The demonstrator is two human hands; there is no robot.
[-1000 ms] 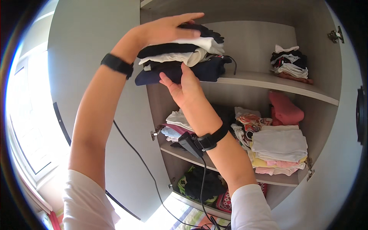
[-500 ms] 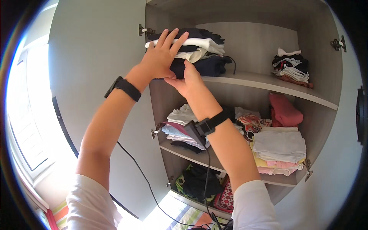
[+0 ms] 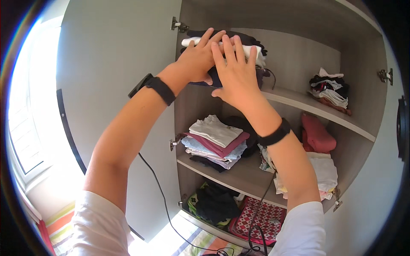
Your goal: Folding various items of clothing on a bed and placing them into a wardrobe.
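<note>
A stack of folded dark and white clothes [image 3: 259,54] sits at the left end of the upper shelf. My left hand [image 3: 194,62] lies against the front of the stack with its fingers stretched out. Beside it, my right hand [image 3: 239,81] has its fingers spread upward over the front of the stack, close to the left fingertips. Both hands are open and grip nothing. They hide much of the stack's front, including most of its lower layers. A thin dark cord [image 3: 273,79] hangs from the stack's right side.
A smaller clothes pile [image 3: 329,91] stands right on the upper shelf [image 3: 299,103]. Below are a folded stack [image 3: 218,132], a red bundle [image 3: 317,134] and white clothes [image 3: 323,170]. A red patterned bag [image 3: 265,217] lies at the bottom. The open door [image 3: 115,85] is left; a cable [image 3: 159,187] hangs nearby.
My right hand has moved up from under the stack's lower edge to its front, fingers now spread. My left hand stays on the stack's front. The view has shifted slightly.
</note>
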